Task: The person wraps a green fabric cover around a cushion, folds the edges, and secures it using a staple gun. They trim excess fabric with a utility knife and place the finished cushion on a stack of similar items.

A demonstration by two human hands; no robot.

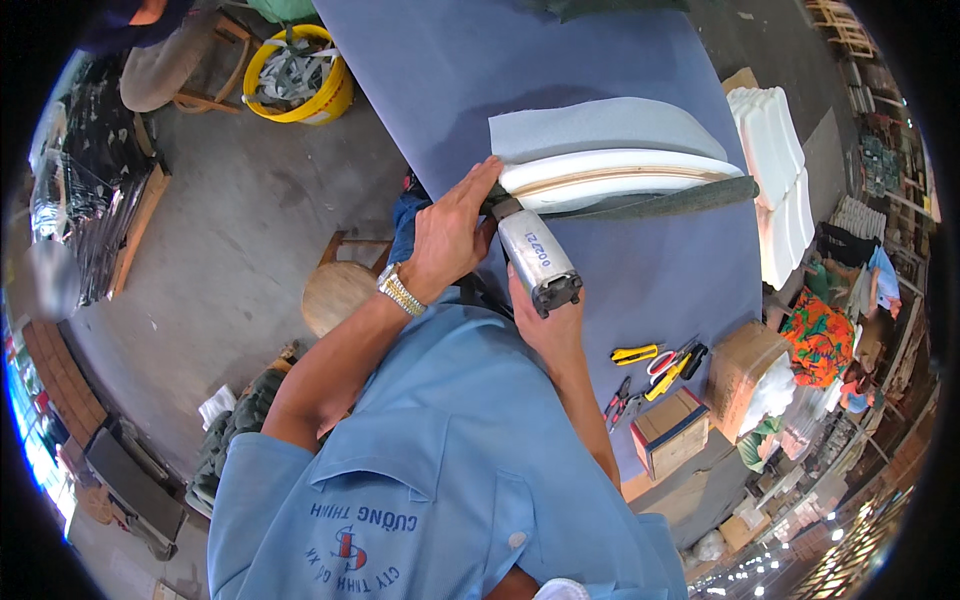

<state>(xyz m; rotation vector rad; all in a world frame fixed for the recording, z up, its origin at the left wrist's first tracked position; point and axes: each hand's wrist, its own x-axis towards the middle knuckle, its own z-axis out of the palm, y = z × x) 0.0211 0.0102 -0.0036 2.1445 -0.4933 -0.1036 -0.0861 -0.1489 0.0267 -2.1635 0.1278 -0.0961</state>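
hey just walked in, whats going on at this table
Someone in a blue shirt is working on a curved, white padded piece with a wooden strip, lying on the blue table. Their left hand is at its left end. The right hand has a silver tool, apparently a staple gun, in its grip, nose close to that end. Hand tools lie nearby.

Ahead and right of the fingers spreads a blue-grey tabletop. Left of them lies a worn grey floor with 2 seats: 1 round and wooden nearby, 1 grey-topped farther off. Bright light shows far left, small lights far lower right.
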